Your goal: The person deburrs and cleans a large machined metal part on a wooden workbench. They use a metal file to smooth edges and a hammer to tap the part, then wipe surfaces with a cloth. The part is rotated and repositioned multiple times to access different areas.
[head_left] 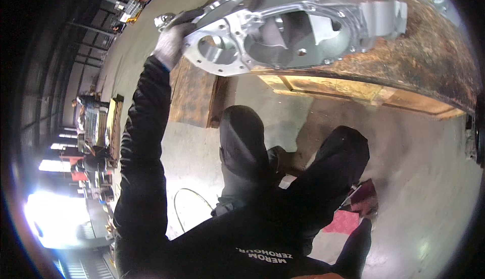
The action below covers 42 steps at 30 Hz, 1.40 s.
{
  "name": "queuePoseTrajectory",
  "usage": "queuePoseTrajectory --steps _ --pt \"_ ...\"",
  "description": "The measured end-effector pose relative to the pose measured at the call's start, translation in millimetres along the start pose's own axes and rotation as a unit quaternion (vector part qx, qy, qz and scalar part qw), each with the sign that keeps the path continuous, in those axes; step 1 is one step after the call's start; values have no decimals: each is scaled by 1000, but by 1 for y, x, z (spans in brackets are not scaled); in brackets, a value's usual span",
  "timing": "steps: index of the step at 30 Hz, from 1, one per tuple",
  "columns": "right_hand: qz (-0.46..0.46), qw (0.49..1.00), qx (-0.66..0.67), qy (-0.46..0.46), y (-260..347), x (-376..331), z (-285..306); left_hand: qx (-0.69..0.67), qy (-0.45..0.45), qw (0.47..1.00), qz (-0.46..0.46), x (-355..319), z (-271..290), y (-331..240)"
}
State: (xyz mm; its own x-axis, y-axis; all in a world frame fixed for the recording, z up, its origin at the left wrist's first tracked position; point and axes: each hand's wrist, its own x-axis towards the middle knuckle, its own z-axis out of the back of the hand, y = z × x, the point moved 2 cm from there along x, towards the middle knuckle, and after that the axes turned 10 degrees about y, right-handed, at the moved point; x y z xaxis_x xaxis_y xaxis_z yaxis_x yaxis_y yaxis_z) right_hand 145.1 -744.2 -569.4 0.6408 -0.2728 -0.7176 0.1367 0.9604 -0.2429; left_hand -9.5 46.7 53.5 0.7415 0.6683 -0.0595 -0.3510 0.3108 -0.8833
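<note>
Head view shows only one hand: the gloved left hand [174, 36], at eleven o'clock, fingers curled around the edge of a large machined silver aluminium housing [288, 26]. This housing lies at twelve o'clock on a rusty brown steel table [429, 62]. Its open cavities look empty. Right hand stays hidden below dark clothing; its fingers cannot be judged.

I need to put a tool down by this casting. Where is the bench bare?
Bare rusty bench lies right of the aluminium casting, toward the far edge. The near edge is crowded: the casting overhangs it, and the gloved left hand grips its left end.
</note>
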Motion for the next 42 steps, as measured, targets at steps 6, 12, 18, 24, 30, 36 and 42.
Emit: queuePoseTrajectory --steps 6,12,18,24,30,36,42 --pt "68 986 -139 64 -99 40 15 27 -22 998 56 8 20 57" --pt "235 748 606 -139 2 -16 186 56 -7 998 5 12 -3 28" --pt "579 505 569 -293 245 -303 405 167 -11 985 -39 37 -2 35" --pt "669 393 398 -489 368 -506 491 52 -6 996 71 56 20 14" --pt "610 392 361 -586 414 -506 512 -100 28 987 120 55 2 39" --pt "615 407 307 -602 440 -479 548 -160 -67 980 99 68 -24 95" --pt "662 588 198 -420 439 -445 580 -195 -172 964 53 35 -63 65"
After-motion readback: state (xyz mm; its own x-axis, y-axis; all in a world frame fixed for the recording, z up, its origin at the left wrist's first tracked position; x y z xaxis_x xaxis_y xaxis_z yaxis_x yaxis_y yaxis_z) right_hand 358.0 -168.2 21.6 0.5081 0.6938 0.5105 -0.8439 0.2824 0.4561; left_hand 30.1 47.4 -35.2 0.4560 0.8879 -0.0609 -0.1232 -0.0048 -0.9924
